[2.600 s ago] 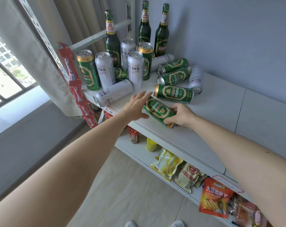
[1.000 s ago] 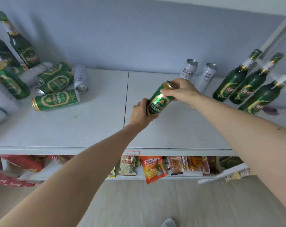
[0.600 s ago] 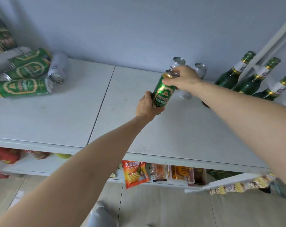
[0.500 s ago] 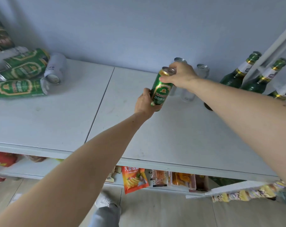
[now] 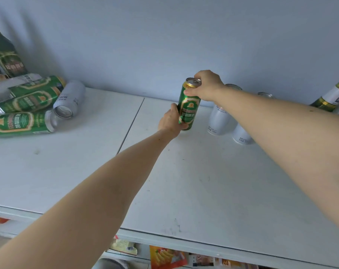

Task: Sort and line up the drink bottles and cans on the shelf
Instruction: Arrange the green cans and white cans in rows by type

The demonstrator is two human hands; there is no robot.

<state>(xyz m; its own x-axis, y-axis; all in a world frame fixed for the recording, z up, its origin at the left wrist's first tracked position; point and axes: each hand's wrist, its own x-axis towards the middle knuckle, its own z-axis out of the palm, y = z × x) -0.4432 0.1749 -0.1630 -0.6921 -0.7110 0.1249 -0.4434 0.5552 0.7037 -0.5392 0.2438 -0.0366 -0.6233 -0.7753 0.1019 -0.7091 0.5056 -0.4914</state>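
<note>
— Compared with half a second ago, what has changed?

— Now the green beer can (image 5: 188, 105) is lower and stands almost upright, its base at or just above the white shelf top (image 5: 213, 181); before, it was higher and more tilted. Whether the base already touches, the view does not show.

— Who holds it?

— Both hands. The left hand (image 5: 171, 121) is wrapped around the lower part of the can, and the right hand (image 5: 208, 85) pinches it near the rim from above, thumb on the front. Both grips are narrow and closed on the can.

— Where is the can, relative to the rest?

— Just left of two upright white cans (image 5: 220, 118), (image 5: 242, 134), which stand near the wall. Further right, green bottles (image 5: 331, 98) show at the edge of the view. Well apart on the left, a heap of lying cans (image 5: 27, 107), green and white, waits for sorting.

— So which step is this?

— Probably the setting down of one green can beside the row. The next move seems to call for seating it flat, in line with the white cans, then opening both hands without knocking it, and going back to the heap.
</note>
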